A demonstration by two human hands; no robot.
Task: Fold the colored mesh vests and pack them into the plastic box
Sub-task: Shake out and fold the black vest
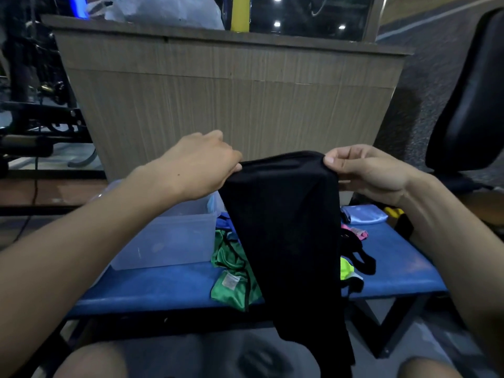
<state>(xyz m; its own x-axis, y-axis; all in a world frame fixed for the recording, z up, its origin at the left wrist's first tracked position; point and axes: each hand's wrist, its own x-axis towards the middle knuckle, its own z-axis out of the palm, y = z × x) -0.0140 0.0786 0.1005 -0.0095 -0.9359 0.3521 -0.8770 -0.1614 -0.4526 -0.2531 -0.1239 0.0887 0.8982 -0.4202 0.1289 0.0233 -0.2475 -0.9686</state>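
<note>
A black mesh vest [286, 236] hangs in the air over the blue bench [163, 285], held up by its top edge. My left hand [201, 165] pinches the vest's top left corner. My right hand [365, 170] pinches the top right corner between thumb and fingers. Behind the vest lies a heap of vests: a green one [231, 268], a neon yellow one [347, 270], a pink one [357, 233] and a blue one [226, 222]. The clear plastic box [169, 238] stands on the bench's left part, under my left forearm.
A tall wooden-look counter [226, 105] stands right behind the bench. A black chair [469, 105] is at the right. A light blue folded cloth [365, 215] lies at the bench's back right. Dark gym equipment [35, 124] stands at the left. My knees show below.
</note>
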